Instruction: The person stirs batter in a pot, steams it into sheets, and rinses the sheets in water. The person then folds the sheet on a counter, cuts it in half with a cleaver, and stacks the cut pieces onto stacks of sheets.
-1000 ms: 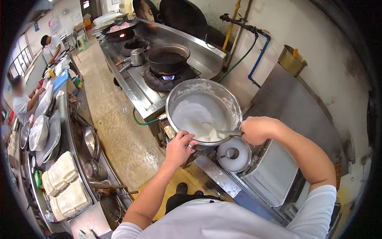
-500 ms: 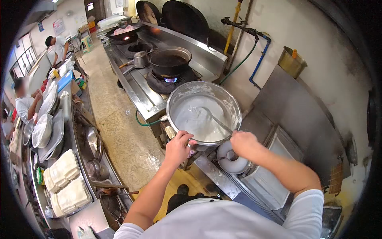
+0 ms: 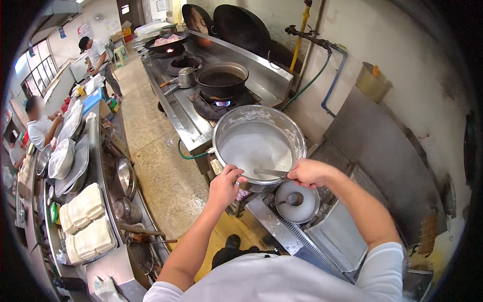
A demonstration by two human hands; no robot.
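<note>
A large metal bowl point(image 3: 219, 136) holds a white liquid point(image 3: 256, 146). My left hand point(image 3: 225, 189) grips the bowl's near left rim, its fingers closed over the edge. My right hand point(image 3: 308, 173) is closed round the handle of a metal utensil point(image 3: 271, 172) at the near right rim. The utensil slants down into the liquid, which hides its lower end. Just below the bowl on the right is a smaller round pan point(image 3: 308, 205) of white liquid with a metal cup or ladle point(image 3: 294, 199) in it.
Beyond the bowl, a dark pot point(image 3: 221, 88) stands over a blue flame on the steel stove point(image 3: 176, 113). A white tray point(image 3: 339, 236) lies at the right. On the left counter is a tray of pale folded sheets point(image 3: 90, 239). Two co-workers point(image 3: 41, 126) point(image 3: 96, 55) stand further back.
My right hand moved left, then slightly up, and the utensil swept round through the liquid. My left hand stayed on the rim. The view shifted, so the background sits further right.
</note>
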